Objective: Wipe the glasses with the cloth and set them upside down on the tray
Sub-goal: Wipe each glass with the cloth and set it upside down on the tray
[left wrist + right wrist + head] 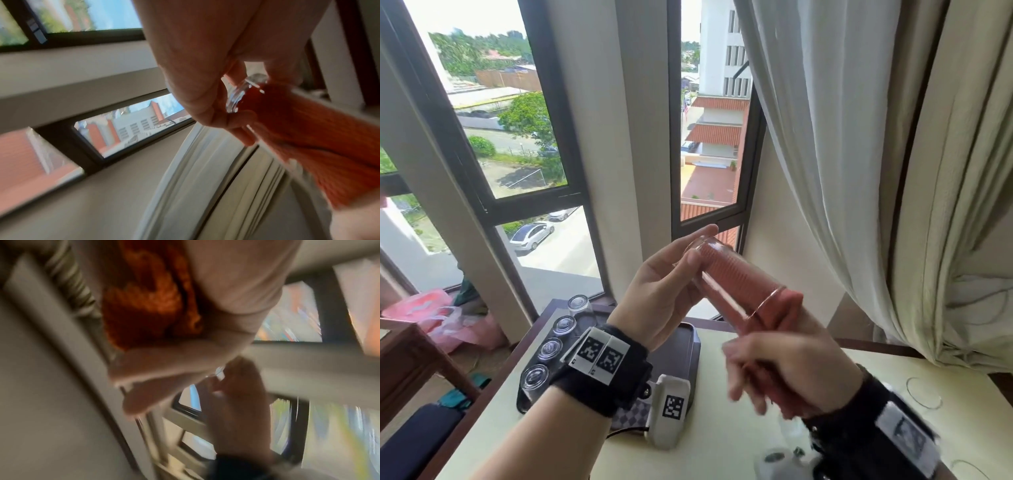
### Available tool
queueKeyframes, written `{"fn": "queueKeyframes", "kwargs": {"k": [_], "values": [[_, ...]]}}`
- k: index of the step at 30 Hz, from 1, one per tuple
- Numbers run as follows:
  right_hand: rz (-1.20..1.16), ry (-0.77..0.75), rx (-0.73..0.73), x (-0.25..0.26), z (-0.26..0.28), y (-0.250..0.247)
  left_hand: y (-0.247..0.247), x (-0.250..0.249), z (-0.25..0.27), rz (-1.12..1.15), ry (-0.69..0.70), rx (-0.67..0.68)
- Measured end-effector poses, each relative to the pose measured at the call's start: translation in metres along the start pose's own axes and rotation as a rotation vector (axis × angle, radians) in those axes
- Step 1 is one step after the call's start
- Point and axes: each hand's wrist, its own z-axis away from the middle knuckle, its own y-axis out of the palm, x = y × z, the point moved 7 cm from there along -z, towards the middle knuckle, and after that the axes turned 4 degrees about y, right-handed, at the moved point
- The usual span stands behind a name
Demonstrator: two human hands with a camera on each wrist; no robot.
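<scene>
1. holding the glass [726, 277] in mid-air above the bench [722, 452], the left hand [664, 291] pinches only its base; that thin grip could slip.
2. right hand [784, 370], curled on the cloth [774, 310] stuffed inside, could twist the glass loose.
3. a drop could hit the upturned glasses [551, 346] on the tray [688, 342].

Pale table [739, 428]: dark tray [690, 346], white device [669, 411].
</scene>
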Motion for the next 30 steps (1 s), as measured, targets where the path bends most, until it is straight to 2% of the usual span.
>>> {"fn": "queueKeyframes", "kwargs": {"k": [2,4,5,6,8,9,10,13,15,17,18,20,21,22,23,25,27,28,30], "values": [[0.689,-0.073,-0.132,0.003,-0.005,-0.002,-0.004,-0.002,0.002,-0.141,-0.006,-0.067],[1.405,-0.165,-0.233,0.004,-0.01,0.001,-0.007,-0.007,0.003,-0.381,0.018,-0.141],[1.612,-0.243,-0.306,0.004,-0.012,-0.001,-0.006,-0.011,0.004,-0.49,0.036,-0.183],[1.632,-0.276,-0.369,0.002,-0.012,-0.007,-0.005,-0.014,0.004,-0.56,0.06,-0.224],[1.513,-0.333,-0.391,0.0,-0.012,-0.008,-0.003,-0.018,0.004,-0.604,0.1,-0.26],[1.365,-0.332,-0.361,-0.001,-0.011,-0.007,-0.002,-0.017,0.004,-0.587,0.107,-0.243],[1.126,-0.286,-0.292,0.0,-0.01,-0.004,-0.002,-0.014,0.003,-0.526,0.097,-0.204],[0.117,-0.084,0.014,-0.001,-0.004,0.006,-0.003,-0.001,0.006,-0.189,0.045,-0.072],[-0.175,-0.068,0.135,0.008,0.005,0.015,-0.001,0.004,0.006,-0.07,0.039,-0.032],[-0.176,-0.013,0.104,0.004,0.003,0.014,0.0,0.006,0.005,-0.05,0.04,-0.045],[0.039,-0.009,0.019,-0.002,-0.001,0.009,-0.001,0.006,0.005,-0.082,0.03,-0.077],[0.785,-0.115,-0.19,-0.002,-0.008,-0.004,-0.003,0.002,0.004,-0.271,0.019,-0.186],[1.193,-0.171,-0.249,-0.002,-0.012,-0.004,-0.004,-0.002,0.004,-0.406,0.031,-0.246],[1.481,-0.227,-0.33,-0.002,-0.013,-0.006,-0.002,-0.006,0.004,-0.525,0.049,-0.293],[1.595,-0.294,-0.402,-0.004,-0.015,-0.011,0.001,-0.009,0.004,-0.6,0.064,-0.329],[1.5,-0.32,-0.453,-0.007,-0.018,-0.02,0.007,-0.012,0.005,-0.633,0.091,-0.35],[1.17,-0.348,-0.334,-0.007,-0.021,-0.018,0.011,-0.012,0.004,-0.643,0.091,-0.332],[0.926,-0.273,-0.251,-0.017,-0.023,-0.015,0.009,-0.008,0.002,-0.602,0.077,-0.302],[0.251,-0.033,-0.027,-0.029,-0.017,-0.015,0.003,0.006,0.0,-0.402,0.031,-0.197]]}}
